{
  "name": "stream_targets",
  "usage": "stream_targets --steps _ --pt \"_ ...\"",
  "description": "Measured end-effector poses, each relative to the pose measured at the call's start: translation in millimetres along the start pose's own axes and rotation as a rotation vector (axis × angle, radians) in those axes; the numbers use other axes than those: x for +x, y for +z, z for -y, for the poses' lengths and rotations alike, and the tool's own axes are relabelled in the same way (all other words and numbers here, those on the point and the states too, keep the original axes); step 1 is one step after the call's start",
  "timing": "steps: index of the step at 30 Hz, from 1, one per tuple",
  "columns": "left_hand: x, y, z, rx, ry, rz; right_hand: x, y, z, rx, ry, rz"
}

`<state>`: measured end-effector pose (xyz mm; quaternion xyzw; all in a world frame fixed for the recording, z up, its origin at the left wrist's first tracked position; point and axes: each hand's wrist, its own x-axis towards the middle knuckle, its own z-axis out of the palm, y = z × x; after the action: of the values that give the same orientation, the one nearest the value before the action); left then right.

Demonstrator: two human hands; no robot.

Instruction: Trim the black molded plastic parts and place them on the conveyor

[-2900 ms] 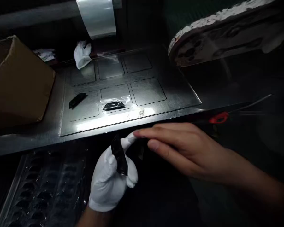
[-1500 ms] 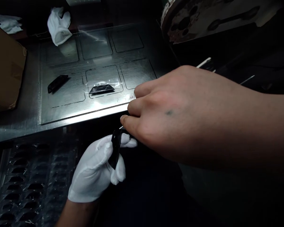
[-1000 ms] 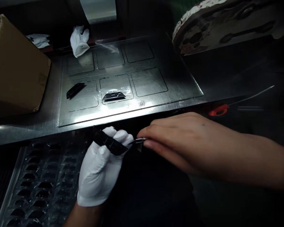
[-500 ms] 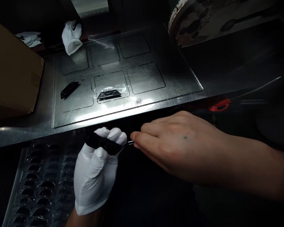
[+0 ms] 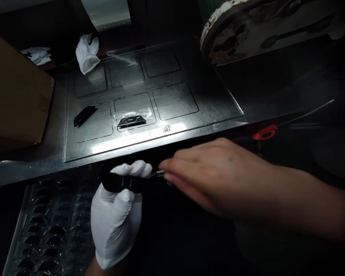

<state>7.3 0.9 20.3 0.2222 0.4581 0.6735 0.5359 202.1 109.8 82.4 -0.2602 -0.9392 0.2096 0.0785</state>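
My left hand [image 5: 116, 222], in a white glove, grips a glossy black plastic piece [image 5: 123, 183] between thumb and fingers, just below the bench edge. Bare, my right hand [image 5: 207, 174] pinches a thin tool with a metal tip [image 5: 160, 173]. That tip points at the right end of the black piece; whether they touch I cannot tell. Most of the tool is hidden by my fingers. On the bench above lie a similar black piece [image 5: 84, 115] and another black piece [image 5: 132, 121] on clear film.
A metal bench [image 5: 218, 126] carries a clear mat [image 5: 176, 101] with outlined squares. A cardboard box [image 5: 17, 96] stands left, a white glove [image 5: 87, 53] behind. A wheel-like machine part [image 5: 232, 38] is at back right, a red-handled tool [image 5: 264, 132] at the edge. Lower left, a tray [image 5: 17, 234] holds several wrapped black pieces.
The black piece in my left hand has turned to lie more level. More of the metal tip shows at my right fingers. The bench sits slightly lower in view.
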Motion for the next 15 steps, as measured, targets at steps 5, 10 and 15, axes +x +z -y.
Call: stream_targets --steps 5,10,15 --pt "11 6.8 1 -0.222 -0.133 0.061 11 1 -98 -0.115 0.271 -0.368" --pt "26 25.1 7 -0.248 -0.205 0.067 11 21 -155 -0.191 0.345 -0.546" --pt "44 44.1 19 -0.183 -0.231 0.073 -55 57 -115 0.153 0.311 -0.894"
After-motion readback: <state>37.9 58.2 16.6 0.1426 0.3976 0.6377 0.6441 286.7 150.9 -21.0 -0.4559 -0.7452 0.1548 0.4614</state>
